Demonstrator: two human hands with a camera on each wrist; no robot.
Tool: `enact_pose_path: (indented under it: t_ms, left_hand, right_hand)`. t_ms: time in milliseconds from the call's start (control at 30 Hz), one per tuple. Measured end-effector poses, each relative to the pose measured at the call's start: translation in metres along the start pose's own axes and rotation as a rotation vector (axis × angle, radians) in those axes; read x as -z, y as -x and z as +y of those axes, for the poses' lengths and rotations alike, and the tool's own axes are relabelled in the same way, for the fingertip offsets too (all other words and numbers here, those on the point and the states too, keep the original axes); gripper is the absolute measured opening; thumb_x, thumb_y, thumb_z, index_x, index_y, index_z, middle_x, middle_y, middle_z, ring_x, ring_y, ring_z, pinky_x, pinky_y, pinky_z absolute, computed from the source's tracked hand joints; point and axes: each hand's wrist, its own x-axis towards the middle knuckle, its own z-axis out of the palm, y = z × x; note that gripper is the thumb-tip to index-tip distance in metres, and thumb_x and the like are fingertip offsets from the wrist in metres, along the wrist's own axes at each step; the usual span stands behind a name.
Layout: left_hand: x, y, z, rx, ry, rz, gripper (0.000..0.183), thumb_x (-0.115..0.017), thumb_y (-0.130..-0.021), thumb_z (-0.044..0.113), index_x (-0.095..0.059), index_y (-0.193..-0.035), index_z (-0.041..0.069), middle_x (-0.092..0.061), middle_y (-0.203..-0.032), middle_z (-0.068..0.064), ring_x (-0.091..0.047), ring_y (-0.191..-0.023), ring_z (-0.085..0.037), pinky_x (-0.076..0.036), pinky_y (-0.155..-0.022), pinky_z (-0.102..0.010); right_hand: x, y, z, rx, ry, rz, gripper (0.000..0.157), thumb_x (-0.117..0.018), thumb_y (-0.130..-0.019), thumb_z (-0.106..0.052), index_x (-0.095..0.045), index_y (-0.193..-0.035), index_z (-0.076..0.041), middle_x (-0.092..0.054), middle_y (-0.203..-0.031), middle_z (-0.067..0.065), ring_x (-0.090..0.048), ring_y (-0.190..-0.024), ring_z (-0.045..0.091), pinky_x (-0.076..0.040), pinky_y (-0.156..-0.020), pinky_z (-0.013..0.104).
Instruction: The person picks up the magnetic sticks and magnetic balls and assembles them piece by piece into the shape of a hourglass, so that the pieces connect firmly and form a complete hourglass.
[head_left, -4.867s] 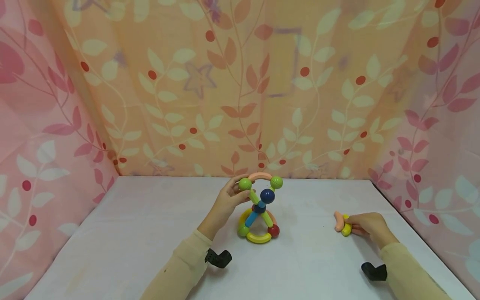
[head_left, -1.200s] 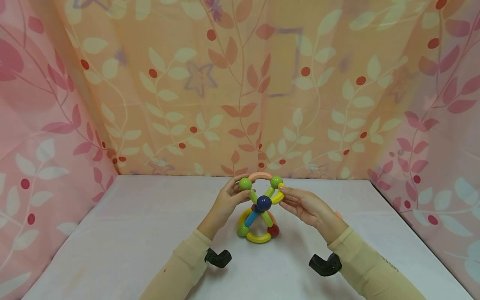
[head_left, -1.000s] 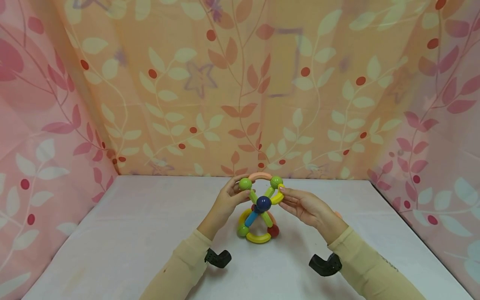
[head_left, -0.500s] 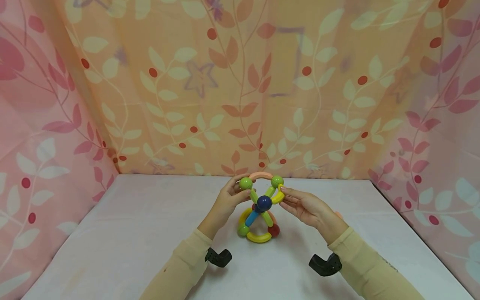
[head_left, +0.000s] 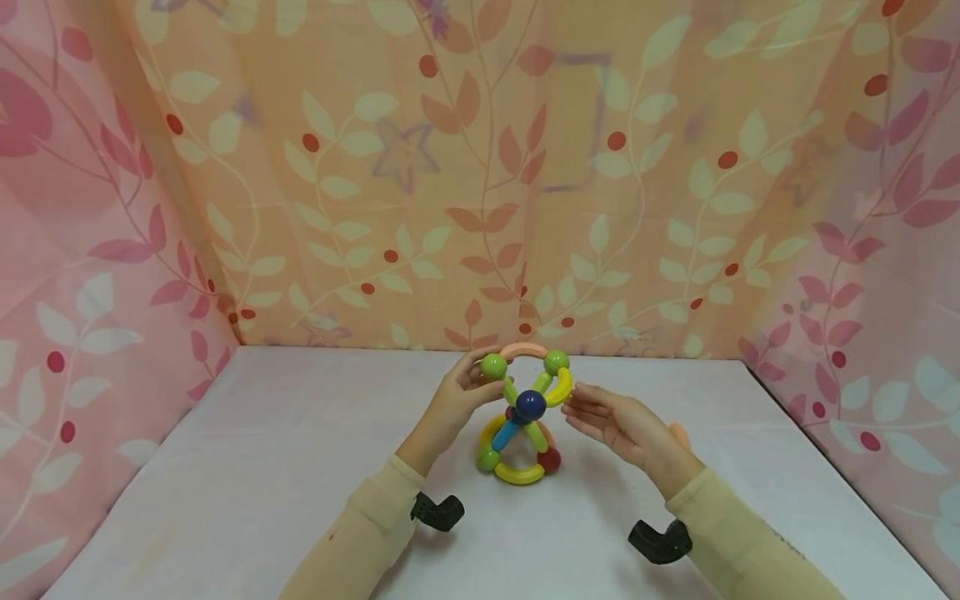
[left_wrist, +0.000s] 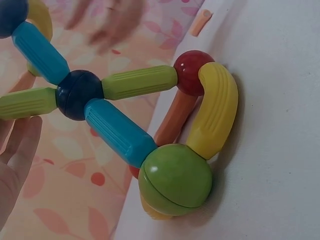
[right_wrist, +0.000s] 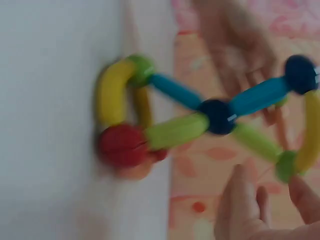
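A toy structure of magnetic balls and rods (head_left: 505, 435) stands upright on the table, its ring of curved rods and balls at the bottom. A navy ball (head_left: 531, 405) sticks out in front near its middle. Bridging that ball and the upper right green ball (head_left: 557, 361) is a yellow curved rod (head_left: 559, 388). My left hand (head_left: 452, 406) holds the structure at its upper left green ball (head_left: 493, 367); some fingers are hidden behind. Just right of the yellow rod is my right hand (head_left: 630, 429), fingers extended, apart from it with nothing held.
A peach curved rod (head_left: 680, 434) lies on the white table (head_left: 225, 467) to the right, mostly hidden by the right wrist. Patterned cloth (head_left: 480, 167) walls in the table at the back and both sides. Black wrist mounts (head_left: 438, 512) hang below the sleeves.
My right hand brought the yellow curved rod from the right side to the structure, then let go and drew slightly right. The left hand keeps its hold.
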Motion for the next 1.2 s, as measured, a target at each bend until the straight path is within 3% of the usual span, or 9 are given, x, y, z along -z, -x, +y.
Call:
enact_pose_path:
  t_ms: [133,267,467,733,933,1200]
  left_hand:
    - [0.001,0.000,0.001,-0.008,-0.003,-0.004,0.054,-0.065,-0.095,0.009,-0.046,-0.144,0.021,-0.059,-0.140,-0.011,-0.061,-0.119,-0.021,-0.051,-0.105,-0.038]
    - [0.003,0.001,0.003,-0.009,-0.006,-0.024,0.053,-0.064,-0.097,0.012,-0.046,-0.145,0.020,-0.056,-0.142,-0.012,-0.060,-0.120,-0.021,-0.051,-0.105,-0.037]
    - [0.009,0.000,0.005,-0.014,-0.002,-0.060,0.054,-0.062,-0.098,0.013,-0.044,-0.148,0.020,-0.052,-0.145,-0.012,-0.062,-0.121,-0.021,-0.050,-0.106,-0.038]
    - [0.014,0.001,0.011,-0.025,0.004,-0.107,0.047,-0.049,-0.104,0.027,-0.042,-0.149,0.016,-0.048,-0.146,-0.014,-0.060,-0.121,-0.024,-0.051,-0.105,-0.042]
    - [0.014,0.001,0.014,-0.009,0.008,-0.115,0.050,-0.049,-0.104,0.026,-0.041,-0.150,0.011,-0.050,-0.144,-0.018,-0.062,-0.116,-0.019,-0.052,-0.104,-0.040]
    - [0.013,0.004,0.013,0.037,-0.008,-0.095,0.047,-0.053,-0.103,0.033,-0.046,-0.147,0.018,-0.057,-0.142,-0.016,-0.065,-0.117,-0.020,-0.056,-0.097,-0.037]
  right_hand:
    - [0.010,-0.009,0.023,-0.062,0.253,-0.036,0.058,-0.062,-0.098,-0.016,-0.040,-0.145,0.009,-0.057,-0.137,0.019,-0.066,-0.105,0.018,-0.055,-0.098,0.034]
    - [0.007,-0.015,0.042,-0.119,0.428,-0.058,0.059,-0.070,-0.092,-0.014,-0.046,-0.141,0.008,-0.063,-0.129,0.017,-0.066,-0.097,0.018,-0.058,-0.092,0.031]
    - [-0.006,-0.026,0.052,-0.054,0.647,0.042,0.060,-0.081,-0.082,-0.014,-0.056,-0.133,0.006,-0.068,-0.113,0.011,-0.061,-0.090,0.017,-0.056,-0.080,0.026]
    - [-0.001,-0.033,0.052,-0.051,0.670,0.080,0.047,-0.080,-0.084,-0.014,-0.064,-0.125,0.002,-0.072,-0.104,0.007,-0.063,-0.086,0.017,-0.057,-0.079,0.027]
    - [0.006,-0.038,0.050,-0.009,0.693,0.084,0.038,-0.078,-0.085,-0.016,-0.069,-0.119,-0.002,-0.073,-0.107,0.005,-0.062,-0.088,0.018,-0.056,-0.079,0.028]
    - [0.012,-0.050,0.044,0.002,0.671,0.086,0.029,-0.073,-0.089,-0.012,-0.070,-0.116,0.000,-0.074,-0.108,0.009,-0.067,-0.087,0.018,-0.060,-0.083,0.030]
